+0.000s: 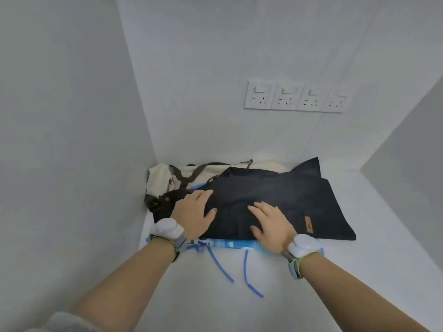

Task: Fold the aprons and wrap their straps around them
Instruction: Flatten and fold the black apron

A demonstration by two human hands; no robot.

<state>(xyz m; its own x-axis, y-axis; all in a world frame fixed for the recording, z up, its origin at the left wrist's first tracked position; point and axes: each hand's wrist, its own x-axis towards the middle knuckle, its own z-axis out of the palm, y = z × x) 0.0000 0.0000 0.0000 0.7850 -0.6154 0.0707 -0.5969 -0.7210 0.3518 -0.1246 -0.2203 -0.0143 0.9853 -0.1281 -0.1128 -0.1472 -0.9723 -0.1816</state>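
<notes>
A dark navy apron (287,197) with a small brown leather tag lies crumpled on top of a pile on the white counter. Under its near edge shows a white-and-blue patterned apron (230,243), whose blue straps (247,271) trail toward me over the counter. Behind, at the left, lies a cream apron (160,178) with brown straps (189,176). My left hand (194,214) rests flat on the navy apron's left end, fingers spread. My right hand (268,224) lies flat on the navy apron's middle. Neither hand grips cloth.
The white counter (359,271) sits in a corner, with a wall close on the left and another behind. A row of several wall sockets (294,98) is on the back wall. A grey block (407,168) rises at the right. Both wrists wear white sensor bands.
</notes>
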